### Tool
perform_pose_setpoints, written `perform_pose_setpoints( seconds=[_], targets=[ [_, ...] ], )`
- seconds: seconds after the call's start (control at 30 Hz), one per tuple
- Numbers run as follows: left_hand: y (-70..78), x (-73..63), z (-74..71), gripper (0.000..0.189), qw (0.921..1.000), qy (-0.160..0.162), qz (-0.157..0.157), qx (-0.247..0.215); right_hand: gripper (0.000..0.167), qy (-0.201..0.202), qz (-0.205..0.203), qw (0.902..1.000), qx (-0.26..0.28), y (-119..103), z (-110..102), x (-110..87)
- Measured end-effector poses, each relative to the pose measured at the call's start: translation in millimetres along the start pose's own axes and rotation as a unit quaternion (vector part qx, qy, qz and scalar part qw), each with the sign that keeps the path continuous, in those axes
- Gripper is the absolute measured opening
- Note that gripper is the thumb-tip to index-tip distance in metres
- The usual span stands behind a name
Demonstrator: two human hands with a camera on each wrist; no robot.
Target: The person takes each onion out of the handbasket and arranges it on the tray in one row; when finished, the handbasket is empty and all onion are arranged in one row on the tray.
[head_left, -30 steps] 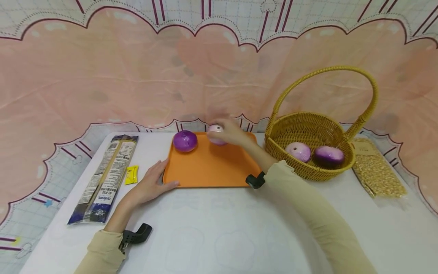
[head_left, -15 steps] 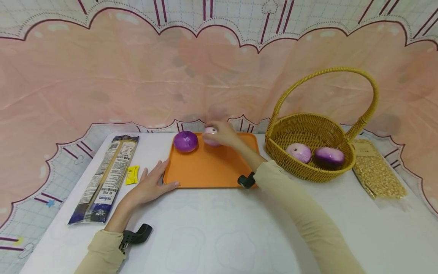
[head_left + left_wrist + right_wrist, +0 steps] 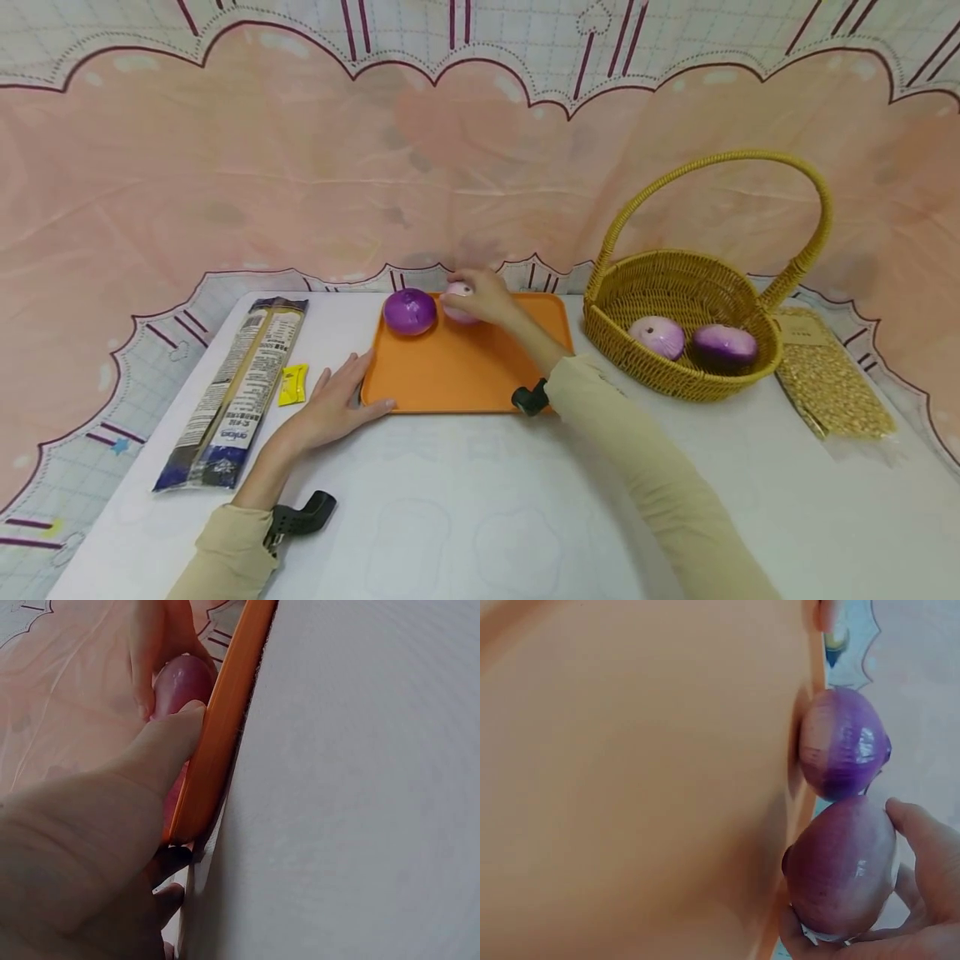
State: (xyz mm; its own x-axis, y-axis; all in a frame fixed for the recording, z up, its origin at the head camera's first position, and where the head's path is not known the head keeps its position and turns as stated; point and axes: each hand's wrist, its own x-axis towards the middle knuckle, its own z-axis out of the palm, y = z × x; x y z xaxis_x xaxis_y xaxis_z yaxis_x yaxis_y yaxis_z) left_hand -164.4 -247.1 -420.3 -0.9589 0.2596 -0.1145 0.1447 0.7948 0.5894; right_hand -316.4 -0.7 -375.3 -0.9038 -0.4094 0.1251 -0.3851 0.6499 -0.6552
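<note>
On the orange tray (image 3: 457, 379), a deep purple onion (image 3: 409, 312) sits at the back left. Just right of it my right hand (image 3: 489, 298) grips a paler pink-purple onion (image 3: 844, 866), thumb and fingers curled round its sides. The two onions stand side by side in the right wrist view, the held one tilted. At the tray's front left corner rests my left hand (image 3: 330, 415), its fingers fairly straight along the left side. In the left wrist view the thumb (image 3: 169, 739) lies over the tray's rim.
A wicker basket (image 3: 626, 354) with a tall handle holds two more onions (image 3: 657, 337) to the right. Beside it lies a bag of yellow grains (image 3: 836, 379). Left of the tray are a small yellow packet (image 3: 293, 384) and a long printed packet (image 3: 236, 392). A patterned cloth hangs behind.
My right hand has moved a little left along the tray's back with the paler onion, toward the deep purple one. The left hand stays at the tray's corner.
</note>
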Motion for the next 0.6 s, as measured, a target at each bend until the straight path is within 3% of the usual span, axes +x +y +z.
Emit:
perform_pose_setpoints(
  seconds=[0.43,0.6],
  targets=[
    [1.9,-0.8,0.0,0.096,1.0,0.003,-0.003,-0.003,0.047,0.02,0.011,0.9997,0.001,5.8,8.3,4.7],
    [2.2,0.2,0.5,0.096,1.0,0.003,-0.005,0.0,0.051,0.028,0.012,0.9993,-0.021,6.6,11.0,5.9]
  ],
)
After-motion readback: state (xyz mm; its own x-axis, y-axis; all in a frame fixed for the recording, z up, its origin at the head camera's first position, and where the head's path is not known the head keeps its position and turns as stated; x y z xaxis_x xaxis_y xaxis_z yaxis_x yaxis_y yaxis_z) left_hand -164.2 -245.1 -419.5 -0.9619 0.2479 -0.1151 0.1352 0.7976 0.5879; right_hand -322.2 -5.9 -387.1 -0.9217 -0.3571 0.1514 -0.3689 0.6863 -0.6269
